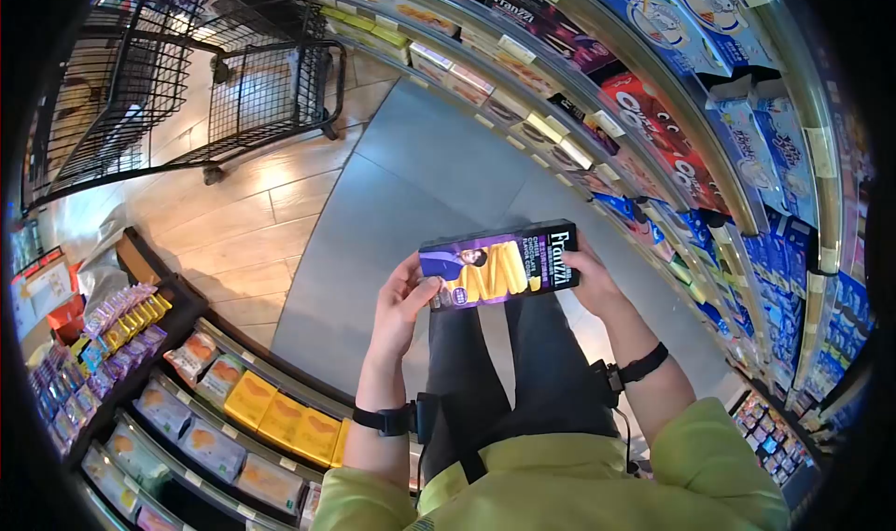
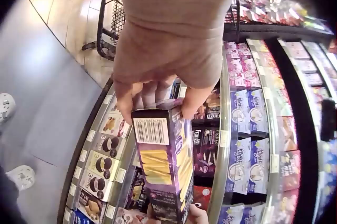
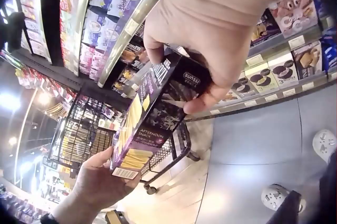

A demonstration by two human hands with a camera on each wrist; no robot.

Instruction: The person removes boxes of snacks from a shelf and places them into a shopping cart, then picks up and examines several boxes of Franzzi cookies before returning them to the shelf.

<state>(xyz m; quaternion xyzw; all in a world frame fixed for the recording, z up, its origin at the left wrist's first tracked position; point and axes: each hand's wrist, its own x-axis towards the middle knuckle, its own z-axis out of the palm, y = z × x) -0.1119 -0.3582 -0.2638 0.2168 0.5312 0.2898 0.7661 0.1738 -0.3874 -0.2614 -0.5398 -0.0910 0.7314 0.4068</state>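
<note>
A long purple and black Franzzi wafer box (image 1: 499, 265) is held level between both hands in front of me. My left hand (image 1: 403, 304) grips its left end, the one with the barcode (image 2: 151, 131), with thumb and fingers curled round the box (image 2: 166, 169). My right hand (image 1: 590, 274) grips the dark right end of the box (image 3: 152, 111), fingers above and thumb below. In the right wrist view the left hand (image 3: 100, 182) shows at the far end.
A black wire shopping cart (image 1: 187, 83) stands on the wooden floor ahead to the left. Shelves of snack boxes (image 1: 672, 120) curve along the right. A low shelf of packets (image 1: 215, 391) runs on the left. I stand on grey floor (image 1: 392, 195) between them.
</note>
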